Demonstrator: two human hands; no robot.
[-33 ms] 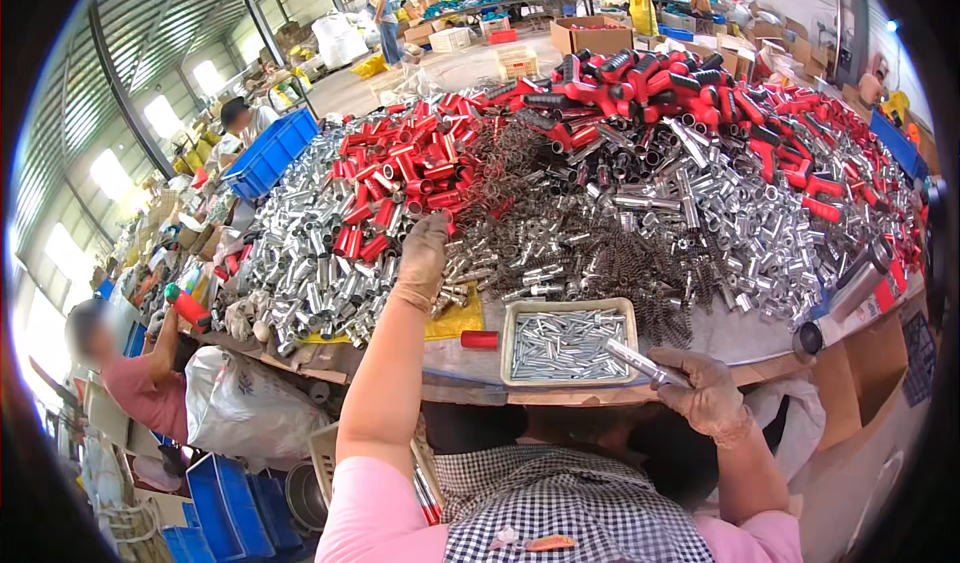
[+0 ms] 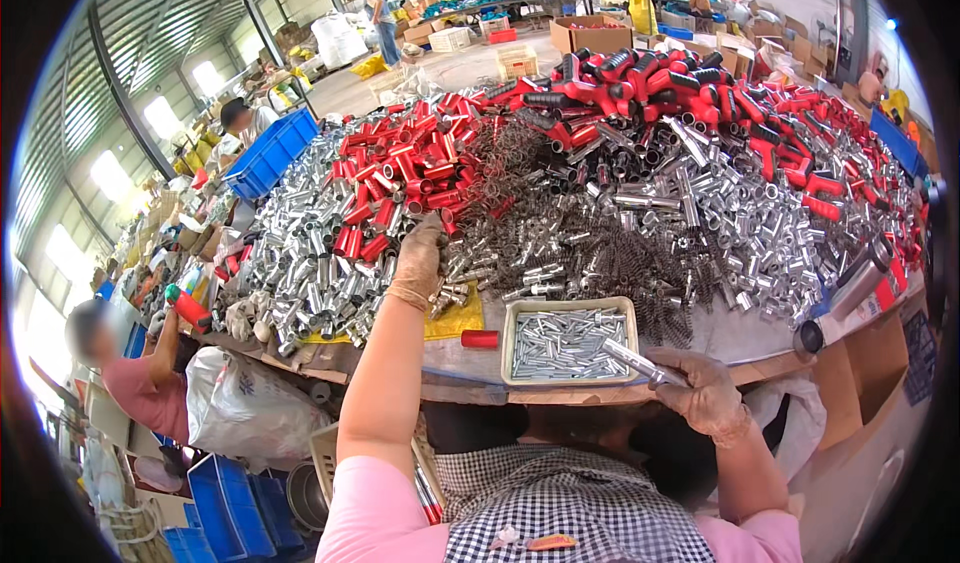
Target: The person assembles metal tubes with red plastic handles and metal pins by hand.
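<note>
My right hand (image 2: 705,393), in a thin work glove, is closed around a silver metal tube (image 2: 640,361). The tube slants up to the left over the front right corner of a cream tray (image 2: 508,338), which holds many small metal pins (image 2: 570,343). Stretched forward, my gloved left hand (image 2: 419,255) has its fingers drawn together at the near edge of a heap of red sleeves (image 2: 425,158). Whatever those fingers hold, if anything, is hidden. A single red sleeve (image 2: 480,339) lies on its side left of the tray.
Dark coil springs (image 2: 630,273) spread behind the tray, with silver tubes (image 2: 310,253) to the left and red-and-black handles (image 2: 680,83) at the back. A large dark-ended cylinder (image 2: 850,278) lies at right. Another person (image 2: 140,378) sits at left near a white sack (image 2: 240,403).
My left hand has shifted very slightly at the edge of the red sleeves. My right hand and its tube stay in place.
</note>
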